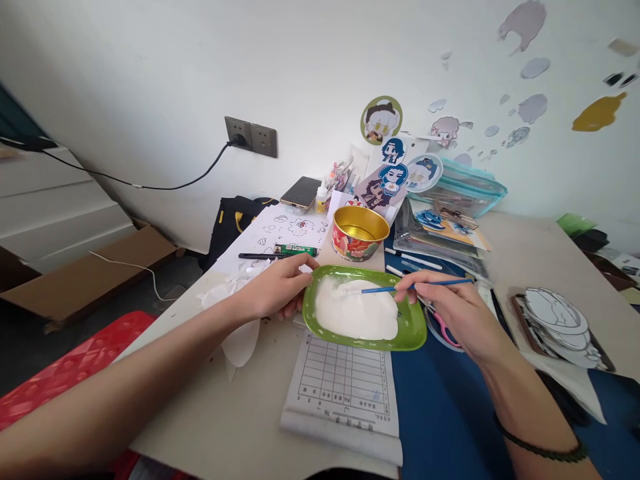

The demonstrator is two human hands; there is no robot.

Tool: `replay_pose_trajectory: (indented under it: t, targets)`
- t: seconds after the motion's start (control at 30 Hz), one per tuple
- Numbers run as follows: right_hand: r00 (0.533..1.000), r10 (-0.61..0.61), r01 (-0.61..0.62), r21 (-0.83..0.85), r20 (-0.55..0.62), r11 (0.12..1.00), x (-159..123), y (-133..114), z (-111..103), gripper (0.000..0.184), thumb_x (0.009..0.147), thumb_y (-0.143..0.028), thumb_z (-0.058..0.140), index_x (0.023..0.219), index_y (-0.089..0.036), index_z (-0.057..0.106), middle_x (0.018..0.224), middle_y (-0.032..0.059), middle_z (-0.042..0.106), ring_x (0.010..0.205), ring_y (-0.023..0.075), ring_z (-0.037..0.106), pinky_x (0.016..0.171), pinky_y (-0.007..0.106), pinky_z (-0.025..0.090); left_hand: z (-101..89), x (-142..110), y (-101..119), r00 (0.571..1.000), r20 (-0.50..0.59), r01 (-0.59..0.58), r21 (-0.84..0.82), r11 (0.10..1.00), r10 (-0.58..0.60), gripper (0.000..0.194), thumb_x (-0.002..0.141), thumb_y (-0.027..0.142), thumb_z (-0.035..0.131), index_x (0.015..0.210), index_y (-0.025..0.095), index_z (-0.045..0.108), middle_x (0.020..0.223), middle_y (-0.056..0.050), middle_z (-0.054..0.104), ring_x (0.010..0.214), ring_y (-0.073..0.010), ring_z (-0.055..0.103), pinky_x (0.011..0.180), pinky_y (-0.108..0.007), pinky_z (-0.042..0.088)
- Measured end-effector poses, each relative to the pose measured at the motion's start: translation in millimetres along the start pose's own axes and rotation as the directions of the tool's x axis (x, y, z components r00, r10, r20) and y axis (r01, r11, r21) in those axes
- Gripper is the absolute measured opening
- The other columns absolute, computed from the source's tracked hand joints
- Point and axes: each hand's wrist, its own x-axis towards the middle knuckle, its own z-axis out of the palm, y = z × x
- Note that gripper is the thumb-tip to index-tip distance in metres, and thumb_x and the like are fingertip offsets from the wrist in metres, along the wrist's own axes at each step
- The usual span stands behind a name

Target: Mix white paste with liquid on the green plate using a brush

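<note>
The left hand [280, 287] pinches the left rim of a green tray [414, 327], fingers nearly closed. Above the tray, the right hand's [453, 303] closed fingertips grip a blue paintbrush [379, 290], its tip at white powder [357, 317] inside, apparently brushing it; this calls for a level tray. Behind the tray, a gold-lined floral tin [356, 248] shows no contents.

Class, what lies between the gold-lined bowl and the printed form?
The green tray, holding something white, lies between the bowl and the form in the head view.

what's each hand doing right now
Left: closed on the rim of the green tray
Right: closed on the blue brush, tip in the white material
</note>
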Motion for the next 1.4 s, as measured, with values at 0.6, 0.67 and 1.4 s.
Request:
replay_pose_trajectory:
  t: [0.6,0.67,1.4]
  targets:
    - [0.998,0.011,-0.013,-0.024,-0.057,1.0,-0.2,0.4,-0.8,0.02,0.083,-0.028,0.053,0.08,-0.021,0.072,0.078,0.0046,0.069,0.078,0.0189,0.054,0.071,0.03,0.038,-0.2,0.6,-1.2,1.0,-0.005,-0.003,0.005,1.0,0.003,0.02,0.084,0.032,0.045,0.1,0.02,0.05,0.044,0.005,0.047,0.036,-0.0111,0.042,0.03,-0.019,0.032]
    - [0.998,0.006,-0.008,-0.045,-0.056,0.999,0.0,-0.3,0.7,0.021,0.084,-0.028,0.053,0.084,-0.02,0.072,0.082,0.0052,0.07,0.079,0.0192,0.053,0.071,0.03,0.038,-0.1,0.6,-1.3,1.0,0.001,-0.009,0.008,1.0,0.009,0.021,0.084,0.033,0.045,0.1,0.02,0.05,0.044,0.005,0.047,0.036,-0.0111,0.041,0.03,-0.019,0.033]
    - [0.998,-0.023,0.02,-0.056,-0.057,0.998,2.0,1.3,0.6,0.022,0.083,-0.027,0.052,0.08,-0.02,0.072,0.078,0.0048,0.069,0.076,0.019,0.054,0.07,0.03,0.038,0.7,0.1,-1.0,1.0,-0.01,-0.004,0.002,1.0,0.004,0.019,0.084,0.029,0.043,0.099,0.02,0.05,0.044,0.006,0.047,0.034,-0.0105,0.041,0.031,-0.019,0.033]
